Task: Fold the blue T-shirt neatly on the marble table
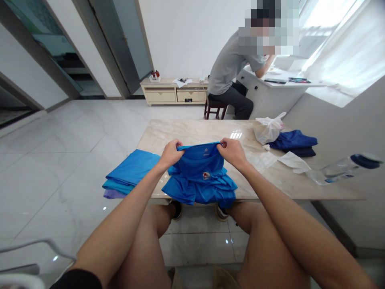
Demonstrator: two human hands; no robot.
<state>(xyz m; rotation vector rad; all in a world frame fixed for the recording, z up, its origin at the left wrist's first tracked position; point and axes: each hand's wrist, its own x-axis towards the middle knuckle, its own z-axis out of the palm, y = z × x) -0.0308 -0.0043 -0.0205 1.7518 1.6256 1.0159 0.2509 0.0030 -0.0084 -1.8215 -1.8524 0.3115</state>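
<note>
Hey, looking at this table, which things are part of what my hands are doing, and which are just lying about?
Part of it:
- blue shirt, held at the collar by both hands
- folded clothes, stacked on your left, apparently

Just lying about:
- water bottle
- white plastic bag
- white tissue
- dark blue cloth, possibly unrelated

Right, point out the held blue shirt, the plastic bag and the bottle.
Held blue shirt [197, 175], head view, on its front.
Plastic bag [266, 131], head view, on its crumpled middle.
Bottle [339, 170], head view, on its clear body.
</note>
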